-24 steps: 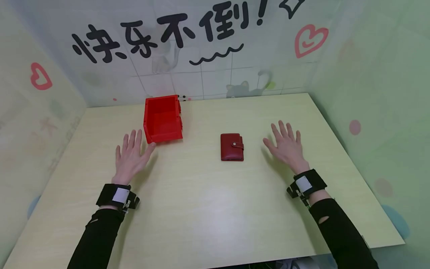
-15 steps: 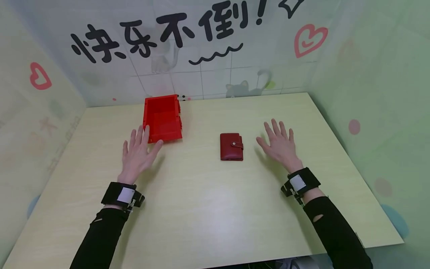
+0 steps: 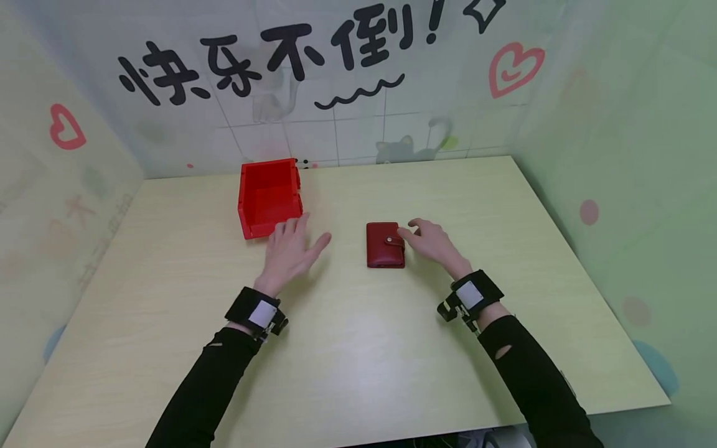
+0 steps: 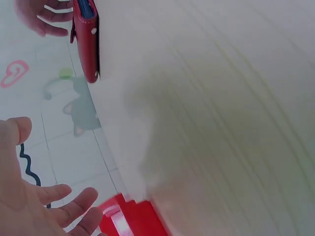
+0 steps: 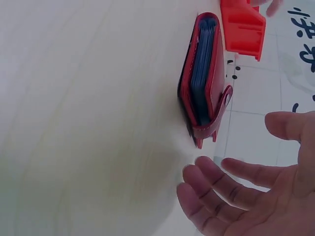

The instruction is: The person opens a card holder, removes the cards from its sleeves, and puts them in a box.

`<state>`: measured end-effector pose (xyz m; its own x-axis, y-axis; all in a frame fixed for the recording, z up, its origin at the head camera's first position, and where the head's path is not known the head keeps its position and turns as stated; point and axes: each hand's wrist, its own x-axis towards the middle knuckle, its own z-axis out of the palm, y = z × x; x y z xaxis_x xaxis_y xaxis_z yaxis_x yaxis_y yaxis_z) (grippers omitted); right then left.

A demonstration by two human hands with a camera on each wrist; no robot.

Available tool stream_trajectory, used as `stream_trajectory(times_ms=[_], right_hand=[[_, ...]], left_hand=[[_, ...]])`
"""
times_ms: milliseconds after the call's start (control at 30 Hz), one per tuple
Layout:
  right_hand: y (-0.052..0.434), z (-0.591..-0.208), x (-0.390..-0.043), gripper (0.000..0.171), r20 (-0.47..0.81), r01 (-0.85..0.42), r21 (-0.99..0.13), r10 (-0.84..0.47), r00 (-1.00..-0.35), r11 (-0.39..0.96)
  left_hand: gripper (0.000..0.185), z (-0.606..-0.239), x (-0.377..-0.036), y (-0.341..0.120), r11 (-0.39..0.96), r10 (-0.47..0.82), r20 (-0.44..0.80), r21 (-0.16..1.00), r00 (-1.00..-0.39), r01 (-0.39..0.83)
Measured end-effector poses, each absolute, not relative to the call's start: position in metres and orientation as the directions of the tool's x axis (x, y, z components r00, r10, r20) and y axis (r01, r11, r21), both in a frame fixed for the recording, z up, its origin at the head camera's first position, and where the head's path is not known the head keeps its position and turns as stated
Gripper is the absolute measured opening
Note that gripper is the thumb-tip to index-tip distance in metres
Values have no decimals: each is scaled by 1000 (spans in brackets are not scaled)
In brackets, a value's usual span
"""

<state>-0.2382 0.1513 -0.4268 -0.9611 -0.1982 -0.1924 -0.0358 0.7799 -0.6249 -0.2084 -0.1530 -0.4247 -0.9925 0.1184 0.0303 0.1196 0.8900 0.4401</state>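
Note:
A dark red wallet (image 3: 384, 246) with a snap strap lies on the table. In the right wrist view its edge shows a stack of dark blue leaves inside the wallet (image 5: 203, 73). My right hand (image 3: 434, 242) is close by its right side, thumb and fingers spread around nothing, fingertips near the strap. My left hand (image 3: 288, 255) hovers over the table left of the wallet, fingers extended, overlapping the near right corner of a red plastic bin (image 3: 263, 199) in the head view. Nothing is held in the left hand.
The pale wooden table (image 3: 336, 348) meets a printed back wall (image 3: 358, 137) and side walls on left and right. Below the table's front edge some grey and dark items (image 3: 493, 437) show.
Both hands have moved inward. The right came left to the wallet with its fingers bending; the left slid right, past the bin's front. Wallet and bin stayed put.

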Motion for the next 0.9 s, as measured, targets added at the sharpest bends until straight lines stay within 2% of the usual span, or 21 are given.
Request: stream_trajectory(times_ms=[300,567,700,900], right_hand=[[136,-432,-242,62,-282,44,-608,-163,-945,793],[128,-434,-246,50,-304,80,-627,-149,-941,775],[124,-434,-246,41,-312,86,-628,-149,-938,774],[118,-434,-246,39,-302,75,-633,-157,-940,770]], left_hand=[[67,-428,-216,-109,847,234,-70,504,-970,168],[54,-428,-225,-89,769,326,-299,635,-897,68],[49,-427,-227,-81,748,350,-328,661,-877,52],[51,-431,-228,-82,755,321,-337,656,-885,24]])
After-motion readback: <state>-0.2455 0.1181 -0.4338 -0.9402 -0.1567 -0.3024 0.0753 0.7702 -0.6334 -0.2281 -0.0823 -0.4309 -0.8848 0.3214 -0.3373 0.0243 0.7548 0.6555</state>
